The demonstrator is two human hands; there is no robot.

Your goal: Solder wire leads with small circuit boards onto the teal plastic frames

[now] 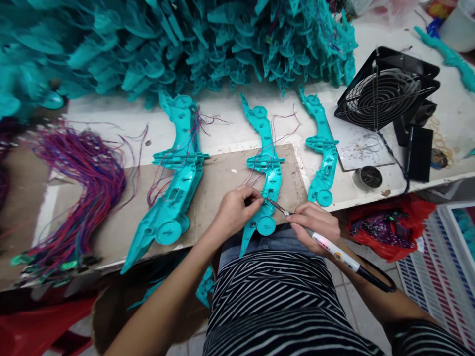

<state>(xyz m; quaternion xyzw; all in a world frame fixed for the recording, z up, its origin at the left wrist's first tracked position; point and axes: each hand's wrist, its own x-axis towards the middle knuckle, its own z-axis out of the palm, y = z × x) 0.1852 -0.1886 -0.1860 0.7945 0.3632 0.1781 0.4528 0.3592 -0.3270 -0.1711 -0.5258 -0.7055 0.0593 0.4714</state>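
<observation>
My right hand (315, 227) is closed round the white handle of a soldering iron (336, 253). The iron's metal tip rests at the lower part of the middle turquoise plastic bow-shaped shell (272, 180). Just left of the tip, my left hand (239, 207) is pinched at the shell; what its fingertips hold is too small to make out. Thin red and purple wires (273, 131) run along this shell and loop out at its upper right. A second turquoise shell (181, 173) with wires lies to the left, a third (322, 148) to the right.
A big heap of turquoise shells (185, 44) fills the back. A bundle of red and purple wires (92, 183) lies left. At right stand a black fan (382, 91), a small round tin (367, 177) and a black box (420, 154). A red bag (393, 232) hangs below the table edge.
</observation>
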